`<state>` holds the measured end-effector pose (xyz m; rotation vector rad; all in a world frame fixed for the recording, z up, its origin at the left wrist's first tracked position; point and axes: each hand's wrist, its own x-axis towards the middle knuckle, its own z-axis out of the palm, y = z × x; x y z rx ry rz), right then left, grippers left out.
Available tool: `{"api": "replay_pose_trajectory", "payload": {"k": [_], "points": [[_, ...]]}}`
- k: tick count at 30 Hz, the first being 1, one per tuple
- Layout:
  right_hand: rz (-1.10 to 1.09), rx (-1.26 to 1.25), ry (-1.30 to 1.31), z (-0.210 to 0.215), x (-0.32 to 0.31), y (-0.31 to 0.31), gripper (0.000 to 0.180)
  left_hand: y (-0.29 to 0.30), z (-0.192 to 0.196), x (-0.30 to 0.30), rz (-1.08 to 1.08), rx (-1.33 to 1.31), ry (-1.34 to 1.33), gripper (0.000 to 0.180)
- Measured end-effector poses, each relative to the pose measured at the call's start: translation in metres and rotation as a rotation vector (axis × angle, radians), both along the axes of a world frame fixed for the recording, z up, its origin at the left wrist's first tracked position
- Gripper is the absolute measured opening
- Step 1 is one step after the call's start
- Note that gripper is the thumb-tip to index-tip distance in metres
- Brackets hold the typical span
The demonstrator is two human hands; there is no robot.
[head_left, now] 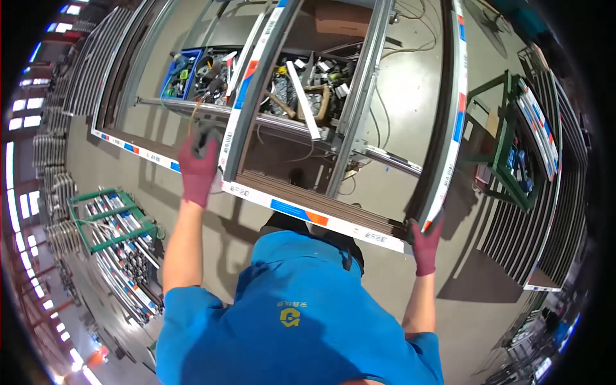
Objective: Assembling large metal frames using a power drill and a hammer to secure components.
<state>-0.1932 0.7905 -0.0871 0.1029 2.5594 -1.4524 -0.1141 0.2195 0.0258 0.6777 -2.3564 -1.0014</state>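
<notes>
A large window frame (pixel 292 208) of dark profiles, with white, blue and orange film on its edges, lies in front of me on metal supports. My right hand (pixel 425 247), in a maroon glove, is closed round the frame's near right corner. My left hand (pixel 197 168), gloved alike, is over the near rail, just left of the upright bar (pixel 247 83). Its fingers curl about something dark and blurred that I cannot make out.
Below the frame, a blue bin (pixel 182 76) and trays of small hardware stand on a support. Green racks with profiles stand at left (pixel 115 218) and right (pixel 504 147). Stacked frames (pixel 532 237) line the right side. Cables (pixel 378 115) run across the floor.
</notes>
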Motion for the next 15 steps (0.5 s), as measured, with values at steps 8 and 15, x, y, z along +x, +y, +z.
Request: {"api": "replay_pose_trajectory", "payload": {"k": [8, 15], "points": [[0.011, 0.078, 0.285, 0.067, -0.023, -0.174, 0.051, -0.218, -0.094, -0.064, -0.239, -0.168, -0.748, 0.048], [0.606, 0.097, 0.035, -0.101, -0.128, -0.432, 0.042, -0.287, -0.303, -0.17, -0.279, -0.161, -0.891, 0.056]]}}
